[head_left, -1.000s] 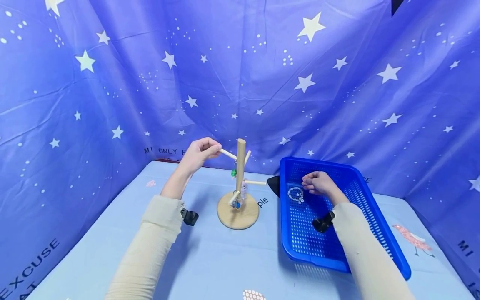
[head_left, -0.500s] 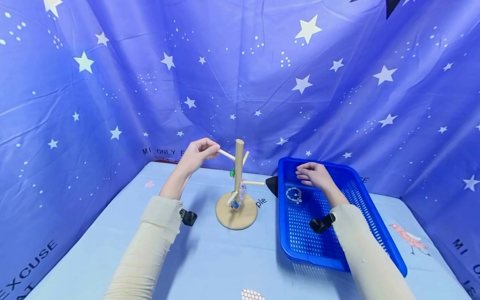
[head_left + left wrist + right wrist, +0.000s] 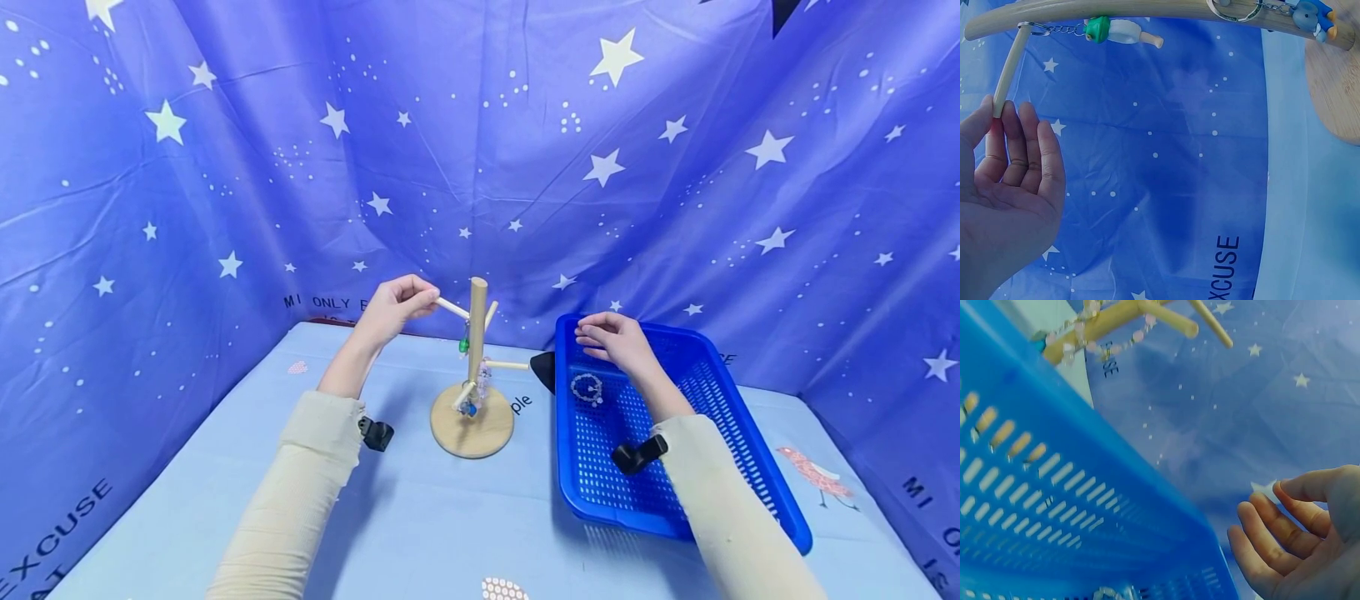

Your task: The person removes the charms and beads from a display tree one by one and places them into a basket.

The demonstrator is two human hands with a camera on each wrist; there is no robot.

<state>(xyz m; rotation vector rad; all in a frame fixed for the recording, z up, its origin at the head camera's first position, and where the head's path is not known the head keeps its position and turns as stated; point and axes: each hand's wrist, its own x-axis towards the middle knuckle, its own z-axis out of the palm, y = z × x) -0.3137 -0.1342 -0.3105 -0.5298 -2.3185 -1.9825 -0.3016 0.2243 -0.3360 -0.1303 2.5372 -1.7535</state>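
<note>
A wooden stand (image 3: pixel 477 333) with a round base and several side pegs stands on the table. My left hand (image 3: pixel 393 308) pinches the tip of its upper left peg (image 3: pixel 1011 75) between thumb and forefinger. From that peg hangs a keychain (image 3: pixel 1110 30) with a small green-capped figure. A blue figure keychain (image 3: pixel 1311 17) hangs lower, and a pink beaded bracelet (image 3: pixel 1138 336) is on the right-hand peg. My right hand (image 3: pixel 618 340) is above the far left part of the blue basket (image 3: pixel 568 467), fingers loosely bent, nothing visible in them. A clear beaded bracelet (image 3: pixel 587 389) lies inside.
The basket's perforated wall (image 3: pixel 1054 469) rises between the right wrist camera and the stand. A light blue cloth (image 3: pixel 420 517) covers the table. A purple-blue star-print curtain (image 3: pixel 480 150) hangs behind and at both sides.
My right hand has risen and moved left over the basket toward the stand, leaving the bracelet below it. The left hand keeps its pinch on the peg; the view shifted slightly.
</note>
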